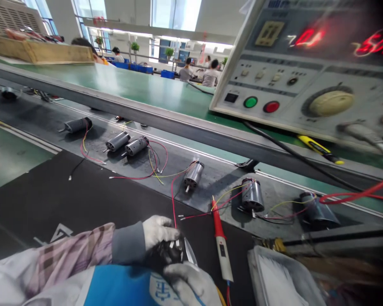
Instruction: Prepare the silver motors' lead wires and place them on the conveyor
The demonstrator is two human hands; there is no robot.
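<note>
At the bottom middle, my left hand (pixel 159 231), in a pale glove, is closed around a dark motor (pixel 168 253) whose black end faces up. My right hand (pixel 193 280), also gloved, is curled just below it. A pointed silver metal tool (pixel 189 251), its exact kind unclear, sticks up from the right-hand fingers beside the motor. Part of the motor and the tool's lower end are hidden by the gloves. On the black mat (pixel 115 204) to the right lies a red-and-white test probe (pixel 221 240) with its tip pointing away.
Several silver motors with thin wires, including one motor (pixel 194 175) straight ahead, lie along the grey belt (pixel 159 161). A tester with red digits (pixel 287 85) stands on the green shelf. A yellow pen-like tool (pixel 319 149) and a clear plastic tray (pixel 257 272) are at right. People sit farther back.
</note>
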